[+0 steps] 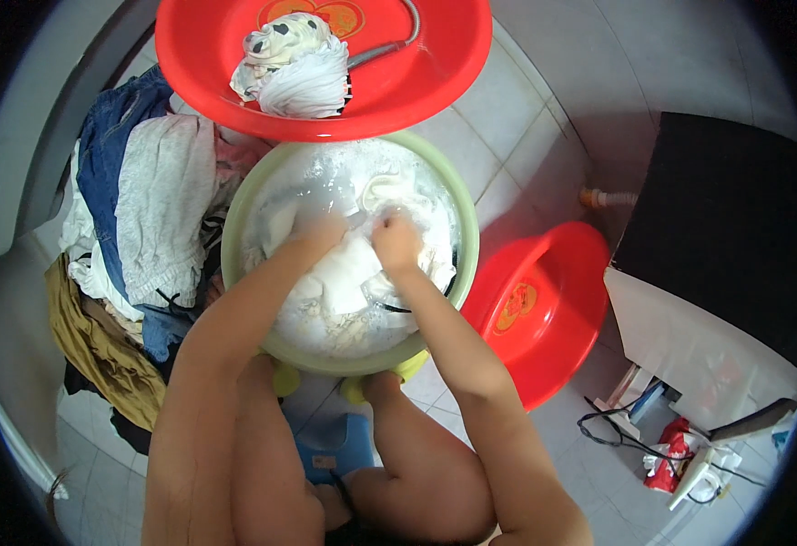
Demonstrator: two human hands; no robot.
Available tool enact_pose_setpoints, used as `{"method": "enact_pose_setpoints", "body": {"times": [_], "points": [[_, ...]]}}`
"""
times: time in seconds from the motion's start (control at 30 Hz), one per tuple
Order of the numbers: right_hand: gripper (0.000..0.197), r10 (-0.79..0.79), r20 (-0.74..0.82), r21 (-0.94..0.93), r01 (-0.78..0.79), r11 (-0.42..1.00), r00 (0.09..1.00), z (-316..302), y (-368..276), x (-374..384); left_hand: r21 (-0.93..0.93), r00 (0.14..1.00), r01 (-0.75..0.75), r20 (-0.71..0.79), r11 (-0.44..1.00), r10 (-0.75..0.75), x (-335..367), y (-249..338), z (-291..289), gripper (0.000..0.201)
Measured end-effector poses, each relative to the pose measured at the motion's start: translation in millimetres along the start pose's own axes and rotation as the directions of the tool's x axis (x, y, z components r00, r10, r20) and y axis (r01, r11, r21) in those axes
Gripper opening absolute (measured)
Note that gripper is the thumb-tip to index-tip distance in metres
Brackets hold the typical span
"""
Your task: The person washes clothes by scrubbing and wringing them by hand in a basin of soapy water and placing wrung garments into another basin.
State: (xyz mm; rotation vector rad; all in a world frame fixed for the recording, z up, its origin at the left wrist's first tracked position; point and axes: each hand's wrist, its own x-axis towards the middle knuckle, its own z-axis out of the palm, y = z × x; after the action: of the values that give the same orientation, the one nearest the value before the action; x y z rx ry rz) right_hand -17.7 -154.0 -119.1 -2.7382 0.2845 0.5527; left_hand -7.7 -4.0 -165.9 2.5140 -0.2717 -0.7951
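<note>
A pale green tub (465,214) holds soapy, foamy water with wet white garments (342,273) in it. Both forearms reach down into the tub. My left hand (322,223) is smeared by motion at the water, beside the white fabric, and its fingers do not show. To its right, my right hand (396,240) is closed in a fist, gripping a bunch of the white garment. Part of the cloth lies under the suds.
A red basin (416,86) with wrung-out clothes (294,68) and a shower hose touches the tub's far side. Piled laundry (157,209) lies left. Another red basin (553,318) leans at right, near a black-topped white appliance (680,337) and cables. Below is a blue stool (348,441).
</note>
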Motion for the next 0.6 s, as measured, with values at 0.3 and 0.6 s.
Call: {"method": "enact_pose_setpoints", "body": {"times": [0.3,0.6], "points": [[0.033,-0.137,0.567,0.718,-0.568,-0.402,0.812,-48,-63,-41,-0.16,0.619,-0.575,-0.726,0.802,0.299,-82,66,-94,0.013],[0.032,0.043,0.591,0.765,-0.543,-0.345,0.806,-47,-48,-62,-0.183,0.625,-0.61,-0.709,0.771,0.327,-111,99,-94,0.018]]}}
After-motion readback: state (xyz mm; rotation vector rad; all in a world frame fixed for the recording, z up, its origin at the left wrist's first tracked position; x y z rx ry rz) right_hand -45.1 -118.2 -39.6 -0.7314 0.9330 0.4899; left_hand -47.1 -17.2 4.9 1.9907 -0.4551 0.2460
